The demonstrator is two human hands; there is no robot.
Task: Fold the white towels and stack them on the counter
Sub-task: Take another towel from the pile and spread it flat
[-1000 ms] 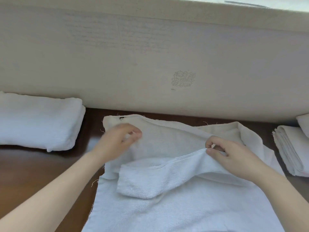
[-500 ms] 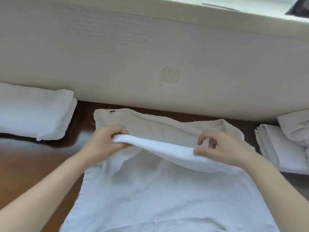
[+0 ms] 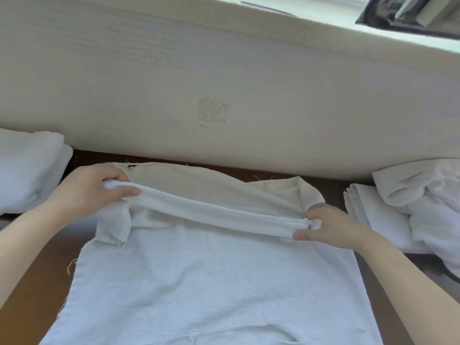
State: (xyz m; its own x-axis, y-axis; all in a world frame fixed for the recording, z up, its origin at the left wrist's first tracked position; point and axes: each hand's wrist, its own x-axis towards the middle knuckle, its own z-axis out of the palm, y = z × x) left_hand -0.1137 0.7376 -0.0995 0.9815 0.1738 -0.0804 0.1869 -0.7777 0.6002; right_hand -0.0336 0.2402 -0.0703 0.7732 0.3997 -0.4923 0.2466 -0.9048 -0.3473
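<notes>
I see left hand [image 3: 94, 188] and right hand [image 3: 328, 225] each pinching the towel [image 3: 211, 212] fold taut; an uneven pull risks a skewed crease.

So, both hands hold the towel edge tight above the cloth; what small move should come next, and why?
Probably draw the held edge toward the near side and lay it flat on the spread towel. The left hand and right hand pinch its two ends, it is stretched taut above the cloth, and a loose flap hangs under the left end.
</notes>
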